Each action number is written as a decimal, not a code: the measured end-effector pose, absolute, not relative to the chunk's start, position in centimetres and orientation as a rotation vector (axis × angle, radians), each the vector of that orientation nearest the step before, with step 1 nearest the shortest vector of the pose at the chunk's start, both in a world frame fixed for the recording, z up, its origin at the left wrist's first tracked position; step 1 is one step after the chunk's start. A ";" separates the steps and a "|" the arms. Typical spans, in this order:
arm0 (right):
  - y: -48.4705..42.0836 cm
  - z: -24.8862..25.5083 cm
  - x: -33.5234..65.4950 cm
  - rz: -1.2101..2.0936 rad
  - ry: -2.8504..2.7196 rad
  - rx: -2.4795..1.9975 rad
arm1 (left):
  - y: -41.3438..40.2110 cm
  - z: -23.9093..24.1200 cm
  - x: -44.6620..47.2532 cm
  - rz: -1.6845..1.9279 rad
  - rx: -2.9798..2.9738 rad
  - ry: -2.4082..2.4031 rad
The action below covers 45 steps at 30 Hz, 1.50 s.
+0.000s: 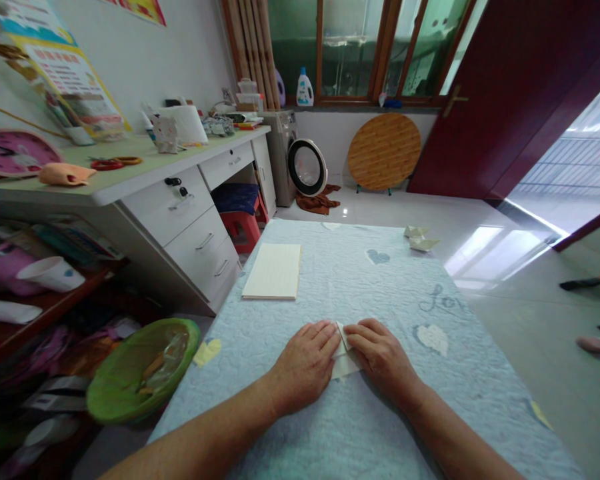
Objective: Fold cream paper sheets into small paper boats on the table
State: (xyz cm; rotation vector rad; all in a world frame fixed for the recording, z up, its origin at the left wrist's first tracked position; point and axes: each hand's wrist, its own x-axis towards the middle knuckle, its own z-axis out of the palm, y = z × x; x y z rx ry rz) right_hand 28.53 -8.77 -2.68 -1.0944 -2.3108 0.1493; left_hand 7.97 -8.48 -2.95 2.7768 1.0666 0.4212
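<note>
A small folded sheet of paper (347, 366) lies on the cloth-covered table in front of me, its top folded into a point. My left hand (307, 360) holds its left side down, fingers close together and slightly bent. On the opposite side, my right hand (384, 358) grips the folded edge with curled fingers. Both hands hide much of the sheet. Beyond my left hand rests a pad of cream paper (273, 270). Two folded paper boats (421, 240) sit at the table's far right corner.
The table wears a quilted light-blue cloth (325, 267). Left of it stand a green bin (125, 400) and a white-drawer desk (180, 207) with scissors (111, 163) on top. Behind are a washing machine (280, 153) with its door ajar and a round wooden tabletop (385, 150).
</note>
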 end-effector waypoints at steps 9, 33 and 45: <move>-8.8 -2.8 28.6 0.153 -2.365 -1.085 | -8.4 -2.8 8.0 0.386 2.766 1.067; -9.0 -3.1 28.8 0.085 -2.346 -1.135 | -8.4 -3.8 8.0 0.294 2.872 1.066; -8.9 -3.2 28.8 0.086 -2.344 -1.154 | -8.5 -4.4 7.9 0.320 2.929 1.053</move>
